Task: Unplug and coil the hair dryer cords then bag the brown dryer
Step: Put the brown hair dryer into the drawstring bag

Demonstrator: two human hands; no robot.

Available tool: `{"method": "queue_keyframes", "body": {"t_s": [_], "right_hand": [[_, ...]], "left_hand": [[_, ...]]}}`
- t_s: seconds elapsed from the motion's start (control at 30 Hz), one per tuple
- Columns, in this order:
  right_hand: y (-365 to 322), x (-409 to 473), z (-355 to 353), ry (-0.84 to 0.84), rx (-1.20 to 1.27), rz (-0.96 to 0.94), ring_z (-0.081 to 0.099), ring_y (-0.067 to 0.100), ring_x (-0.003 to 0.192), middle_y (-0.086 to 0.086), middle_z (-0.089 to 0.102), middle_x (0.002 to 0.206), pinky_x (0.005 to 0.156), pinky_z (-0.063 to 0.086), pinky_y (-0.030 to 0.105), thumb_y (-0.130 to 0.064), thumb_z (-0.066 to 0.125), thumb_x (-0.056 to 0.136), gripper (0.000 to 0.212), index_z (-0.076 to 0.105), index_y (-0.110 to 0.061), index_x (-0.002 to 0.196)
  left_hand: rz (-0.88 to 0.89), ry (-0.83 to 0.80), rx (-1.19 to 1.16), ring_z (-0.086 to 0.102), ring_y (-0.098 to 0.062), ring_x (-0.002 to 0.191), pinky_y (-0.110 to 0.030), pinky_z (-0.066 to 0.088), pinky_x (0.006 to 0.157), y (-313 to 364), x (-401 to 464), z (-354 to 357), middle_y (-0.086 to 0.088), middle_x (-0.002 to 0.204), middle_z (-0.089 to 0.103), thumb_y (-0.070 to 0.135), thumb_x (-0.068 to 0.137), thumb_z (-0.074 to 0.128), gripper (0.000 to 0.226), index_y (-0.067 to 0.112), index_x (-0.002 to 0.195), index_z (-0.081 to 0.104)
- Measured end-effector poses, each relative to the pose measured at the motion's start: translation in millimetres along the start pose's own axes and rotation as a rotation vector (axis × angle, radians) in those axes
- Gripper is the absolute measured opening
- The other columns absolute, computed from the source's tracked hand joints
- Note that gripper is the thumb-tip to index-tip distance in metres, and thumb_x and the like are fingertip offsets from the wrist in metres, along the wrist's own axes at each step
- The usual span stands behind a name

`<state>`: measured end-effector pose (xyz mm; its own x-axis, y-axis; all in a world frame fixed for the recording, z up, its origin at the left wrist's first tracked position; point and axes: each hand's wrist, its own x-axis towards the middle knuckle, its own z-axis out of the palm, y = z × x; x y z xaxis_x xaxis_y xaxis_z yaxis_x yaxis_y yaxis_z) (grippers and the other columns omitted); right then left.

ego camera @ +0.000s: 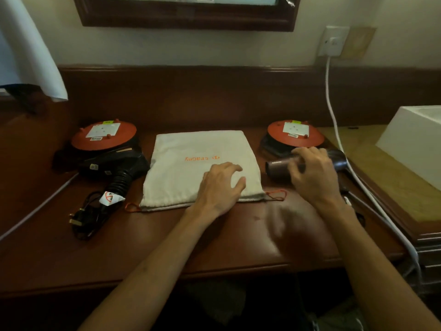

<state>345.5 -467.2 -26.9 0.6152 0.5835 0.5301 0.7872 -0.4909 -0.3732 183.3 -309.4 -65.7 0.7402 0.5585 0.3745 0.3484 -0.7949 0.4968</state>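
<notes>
A cream drawstring bag point(191, 163) with orange lettering lies flat in the middle of the wooden desk point(167, 240). My left hand point(220, 187) rests on the bag's near right corner, fingers spread. Right of the bag lies the brown hair dryer point(278, 167), and my right hand point(312, 173) grips its barrel from above. The black hair dryer point(119, 163) lies left of the bag. Its black cord point(89, 218) is bunched in front of it with the plug point(74, 219) free on the desk.
Two orange extension reels point(103, 136) point(296, 133) sit behind the dryers. A white cable point(334, 111) runs from a wall socket point(333, 41) down past the brown dryer. A white box point(415, 139) stands at the right, a lampshade point(26, 48) at the upper left.
</notes>
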Motion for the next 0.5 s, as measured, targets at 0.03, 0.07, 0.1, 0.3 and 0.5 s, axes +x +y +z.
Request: {"method": "queue_keyframes", "body": {"t_s": [0.03, 0.07, 0.1, 0.3, 0.5], "right_hand": [[12, -1, -8, -0.042, -0.067, 0.061, 0.053, 0.031, 0.111, 0.014, 0.06, 0.119, 0.094, 0.048, 0.047, -0.025, 0.063, 0.093, 0.036, 0.061, -0.012, 0.126], [24, -3, -14, -0.102, -0.126, 0.132, 0.05, 0.032, 0.117, 0.015, 0.055, 0.125, 0.097, 0.046, 0.049, -0.028, 0.064, 0.091, 0.043, 0.057, -0.016, 0.132], [35, -6, -19, -0.161, -0.174, 0.194, 0.046, 0.034, 0.123, 0.016, 0.05, 0.13, 0.1, 0.045, 0.05, -0.031, 0.065, 0.09, 0.051, 0.052, -0.02, 0.138], [70, -23, -23, -0.397, -0.13, 0.427, 0.044, 0.035, 0.136, 0.015, 0.036, 0.152, 0.104, 0.044, 0.053, -0.038, 0.065, 0.092, 0.084, 0.011, -0.045, 0.157], [74, -16, -19, -0.476, -0.183, 0.407, 0.055, 0.035, 0.124, 0.016, 0.055, 0.136, 0.103, 0.047, 0.053, -0.046, 0.054, 0.096, 0.088, -0.012, -0.048, 0.154]], "left_hand": [[0.016, -0.015, -0.038, 0.048, -0.018, 0.13, -0.036, 0.038, 0.107, 13, 6, 6, 0.003, 0.14, 0.06, 0.043, 0.099, 0.053, 0.039, 0.025, 0.133, 0.062], [0.023, -0.039, -0.083, 0.049, -0.017, 0.129, -0.034, 0.039, 0.105, 26, 12, 15, 0.003, 0.139, 0.06, 0.042, 0.099, 0.055, 0.039, 0.025, 0.134, 0.06], [0.023, -0.069, -0.139, 0.05, -0.018, 0.128, -0.032, 0.04, 0.103, 36, 18, 24, 0.002, 0.139, 0.06, 0.04, 0.099, 0.057, 0.041, 0.024, 0.136, 0.059], [-0.036, -0.12, -0.251, 0.051, -0.023, 0.13, -0.041, 0.044, 0.11, 69, 49, 72, -0.004, 0.144, 0.053, 0.035, 0.098, 0.061, 0.05, 0.024, 0.146, 0.05], [-0.054, -0.074, -0.22, 0.053, -0.024, 0.127, -0.032, 0.043, 0.107, 66, 58, 82, -0.007, 0.142, 0.054, 0.023, 0.098, 0.062, 0.046, 0.02, 0.143, 0.055]]}}
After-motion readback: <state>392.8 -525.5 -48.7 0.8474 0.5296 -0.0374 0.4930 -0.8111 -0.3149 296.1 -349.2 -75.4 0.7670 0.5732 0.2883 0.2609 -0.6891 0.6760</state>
